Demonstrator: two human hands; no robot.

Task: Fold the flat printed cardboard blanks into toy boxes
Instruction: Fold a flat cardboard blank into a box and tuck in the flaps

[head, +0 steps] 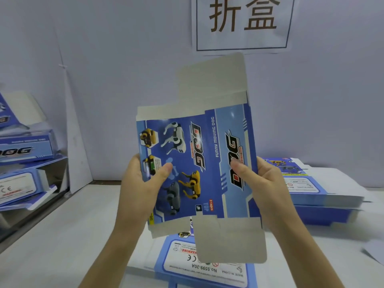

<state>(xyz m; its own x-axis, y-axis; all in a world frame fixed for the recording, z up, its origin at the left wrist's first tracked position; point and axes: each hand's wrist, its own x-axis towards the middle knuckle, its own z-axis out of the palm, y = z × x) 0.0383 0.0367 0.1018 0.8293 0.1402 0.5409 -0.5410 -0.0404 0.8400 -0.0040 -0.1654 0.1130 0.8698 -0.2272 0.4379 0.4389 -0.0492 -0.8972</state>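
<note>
Head view: one printed blank (197, 159) is held upright in the air above the counter (72, 235), well clear of it, with its printed face toward the camera. The left hand (143, 183) pinches the blank's left edge, thumb on the print and fingers behind. The right hand (268, 183) pinches the right edge the same way, so each grip is closed on the card. The grey upper flap (212, 80) and lower flap (230, 240) project unfolded, and the blank appears flat, not yet squared. A spare blank (205, 265) lies below the hands, a stack of blanks (318, 192) lies at right, and folded boxes (27, 150) sit at left.

Likely hazards: thumbs bearing on a panel's middle rather than along a score line could buckle the print. Uneven inward pressure could skew the sleeve. The loose lower flap could snag on the spare blank if the card is lowered.
</note>
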